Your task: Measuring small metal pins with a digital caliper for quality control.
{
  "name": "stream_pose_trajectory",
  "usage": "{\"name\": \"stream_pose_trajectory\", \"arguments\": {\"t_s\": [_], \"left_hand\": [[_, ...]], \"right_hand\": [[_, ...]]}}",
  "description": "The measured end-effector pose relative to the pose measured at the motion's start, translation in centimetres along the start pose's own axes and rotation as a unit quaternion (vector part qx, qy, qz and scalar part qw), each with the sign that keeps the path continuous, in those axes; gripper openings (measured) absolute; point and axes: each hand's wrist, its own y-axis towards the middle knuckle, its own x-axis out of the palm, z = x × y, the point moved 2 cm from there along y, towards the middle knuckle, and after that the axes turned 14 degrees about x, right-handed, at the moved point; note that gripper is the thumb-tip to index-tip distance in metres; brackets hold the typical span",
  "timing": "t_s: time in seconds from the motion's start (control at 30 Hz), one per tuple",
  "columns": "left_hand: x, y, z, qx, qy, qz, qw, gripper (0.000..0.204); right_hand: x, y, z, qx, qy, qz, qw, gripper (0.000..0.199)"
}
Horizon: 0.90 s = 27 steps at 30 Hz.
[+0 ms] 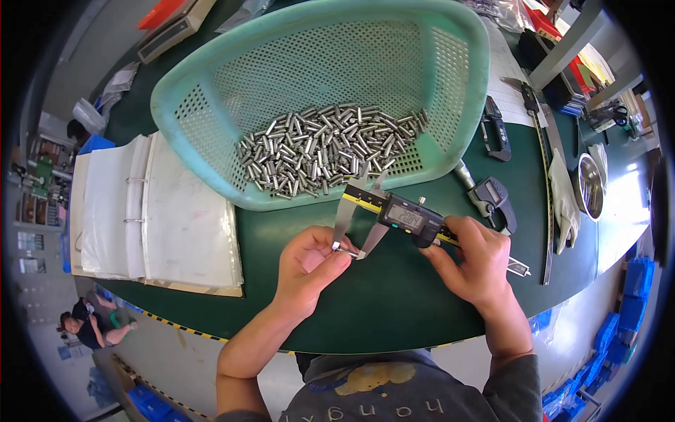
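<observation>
My right hand grips a digital caliper by its body, thumb below the display. The caliper's two jaws point toward me and span a small metal pin. Pinched between the thumb and fingers of my left hand, the pin lies at the jaw tips. Beyond the caliper, a pale green perforated plastic basket holds a heap of shiny metal pins. Its near rim sits just past the caliper's upper jaws.
An open ring binder with clear sleeves lies left. On the right are a digital micrometer, another micrometer, a white glove, a metal bowl and a long caliper. A person sits far left.
</observation>
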Motion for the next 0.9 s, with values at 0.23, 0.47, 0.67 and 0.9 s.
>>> {"name": "stream_pose_trajectory", "arguments": {"t_s": [0.23,0.47,0.67,0.9], "left_hand": [[-1.1,1.1,1.4,0.12,0.204,0.005,0.972,0.012],[-2.5,10.4,5.7,0.367,0.53,-0.021,0.765,0.014],[-2.0,11.3,4.4,0.424,0.637,-0.103,0.636,0.019],[1.9,9.5,1.4,0.434,0.642,-0.267,0.573,0.023]], "right_hand": [[0.1,0.0,-0.1,0.022,0.004,0.024,0.999,0.032],[0.5,-0.4,-0.6,-0.037,-0.049,-0.032,0.998,0.033],[-0.2,-0.5,-1.2,-0.086,-0.034,-0.003,0.996,0.038],[-0.5,-0.9,-1.7,-0.137,0.009,0.014,0.99,0.054]]}}
